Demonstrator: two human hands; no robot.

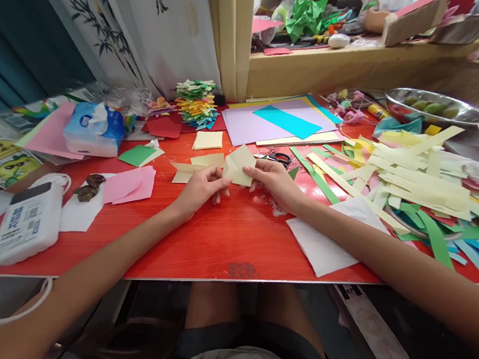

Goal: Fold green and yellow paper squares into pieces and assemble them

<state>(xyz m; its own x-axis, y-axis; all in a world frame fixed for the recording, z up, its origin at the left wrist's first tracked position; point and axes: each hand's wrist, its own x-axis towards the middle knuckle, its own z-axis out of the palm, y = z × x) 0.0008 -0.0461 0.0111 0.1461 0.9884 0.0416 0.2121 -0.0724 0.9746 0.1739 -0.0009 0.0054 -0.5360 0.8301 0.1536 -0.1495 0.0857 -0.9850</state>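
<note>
A pale yellow sheet of folding paper (240, 163) is held up between my two hands, above the red table. My left hand (203, 190) pinches its lower left edge. On the right edge, the thumb and fingers of my right hand (274, 180) are closed. Just behind my left hand lies a creased pale yellow paper (191, 169). A small stack of yellow paper squares (208, 140) sits farther back. Beyond my right hand rest black-handled scissors (280, 159), partly hidden by that hand.
Paper strips in several colours (421, 177) heap up at the right. Large coloured sheets (250, 124) and a tower of folded paper pieces (196, 104) stand at the back. Left are a tissue pack (93, 131), pink papers (132, 186) and a white corded device (29, 225).
</note>
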